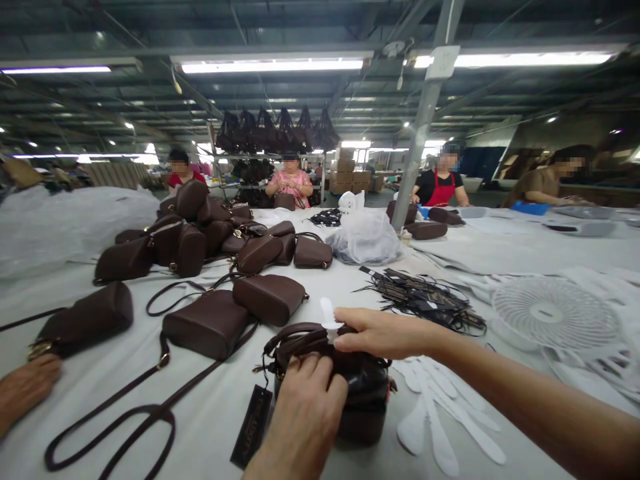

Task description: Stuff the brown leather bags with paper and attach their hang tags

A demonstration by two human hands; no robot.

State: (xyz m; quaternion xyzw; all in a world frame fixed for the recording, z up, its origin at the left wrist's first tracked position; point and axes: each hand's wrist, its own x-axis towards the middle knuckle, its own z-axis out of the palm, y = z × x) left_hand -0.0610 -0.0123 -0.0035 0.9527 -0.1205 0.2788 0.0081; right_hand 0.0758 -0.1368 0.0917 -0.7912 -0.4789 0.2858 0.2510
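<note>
A dark brown handbag [363, 400] stands on the white table in front of me, its handles [300, 331] lying along the top. My left hand [310, 393] is closed over the near top edge, fingertips gripping by the handles. My right hand [367, 330] pinches a white strip [327, 313] between thumb and fingers; the strip is bent around the handles and one end points up. A black hang tag [253, 427] dangles from the bag's left side. What lies under my left fingers is hidden.
Brown bags [210, 320] and their straps are heaped at left. Another person's hand [30, 390] touches a bag [85, 320] there. To the right lie black tags [420, 297], white strips [435, 407] and a white fan [555, 313]. A pole [423, 120] rises behind; several people work beyond.
</note>
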